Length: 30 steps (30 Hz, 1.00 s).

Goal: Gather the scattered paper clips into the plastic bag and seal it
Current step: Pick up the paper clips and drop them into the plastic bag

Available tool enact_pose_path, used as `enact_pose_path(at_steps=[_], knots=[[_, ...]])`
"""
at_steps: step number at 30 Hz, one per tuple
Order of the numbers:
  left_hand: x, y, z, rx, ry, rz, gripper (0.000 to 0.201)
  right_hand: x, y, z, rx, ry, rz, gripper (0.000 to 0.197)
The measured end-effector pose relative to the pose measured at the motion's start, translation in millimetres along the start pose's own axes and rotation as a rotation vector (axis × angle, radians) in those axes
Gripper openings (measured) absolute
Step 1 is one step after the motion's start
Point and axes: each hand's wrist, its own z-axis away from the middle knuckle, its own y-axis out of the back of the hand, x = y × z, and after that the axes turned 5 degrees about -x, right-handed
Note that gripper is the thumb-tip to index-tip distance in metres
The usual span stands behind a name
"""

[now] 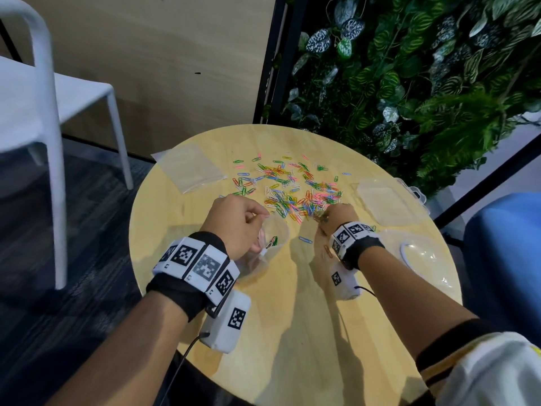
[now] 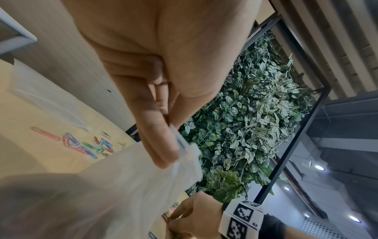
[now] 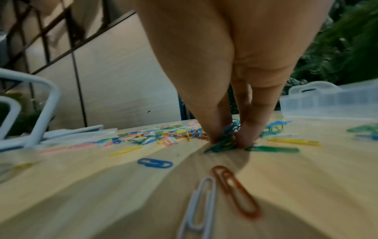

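Many coloured paper clips (image 1: 292, 186) lie scattered across the middle of a round wooden table (image 1: 292, 317). My left hand (image 1: 251, 221) pinches the rim of a clear plastic bag (image 1: 276, 230) and holds its mouth up; a few clips show inside. The left wrist view shows thumb and finger of the left hand (image 2: 174, 145) clamped on the plastic bag (image 2: 102, 194). At the near edge of the pile, my right hand (image 1: 325, 215) presses down. In its wrist view the right hand (image 3: 227, 139) pinches a small bunch of paper clips (image 3: 223, 142) against the table.
A spare flat bag (image 1: 190, 168) lies at the table's far left. A clear plastic box (image 1: 389, 200) sits at the right, with a clear lid (image 1: 418, 256) nearer me. Loose blue (image 3: 154, 163), red (image 3: 235, 190) and white (image 3: 198, 208) clips lie close by. A white chair (image 1: 44, 112) stands left.
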Motion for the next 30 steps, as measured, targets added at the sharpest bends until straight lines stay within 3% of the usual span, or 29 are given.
enact_pose_path(at_steps=[3, 8, 10, 12, 15, 17, 20, 24, 30], knots=[[-0.6, -1.3, 0.7, 0.002, 0.003, -0.009, 0.013, -3.3, 5.7, 10.4, 0.015, -0.045, 0.050, 0.027], [0.3, 0.0, 1.9, 0.008, 0.006, -0.009, 0.013, 22.2, -1.2, 18.3, 0.008, -0.100, -0.165, 0.039], [1.3, -0.4, 2.5, 0.006, 0.003, -0.006, 0.012, 41.2, -9.6, 22.8, 0.039, -0.120, -0.506, 0.031], [1.8, -1.5, 2.4, 0.002, -0.002, -0.006, 0.013, 55.5, -15.9, 29.1, 0.038, -0.153, -1.024, 0.024], [2.8, -3.3, 2.1, -0.001, -0.001, -0.002, 0.013, 58.1, -12.2, 47.4, -0.104, -0.168, -1.825, 0.029], [4.6, -4.6, 2.2, -0.006, -0.002, -0.005, 0.014, 46.8, 0.8, 64.9, -0.212, -0.097, -2.086, 0.016], [7.5, -8.2, 1.9, -0.005, -0.011, -0.008, 0.014, 17.5, 19.1, 91.3, -0.336, 0.105, -2.159, 0.010], [7.2, -14.0, 1.7, 0.016, -0.014, -0.017, 0.012, -25.1, 25.7, 114.6, -0.445, 0.286, -2.063, 0.012], [6.8, -14.5, 0.6, 0.015, 0.005, 0.005, 0.012, -50.0, 18.0, 125.7, -0.237, 0.339, -1.615, 0.010]])
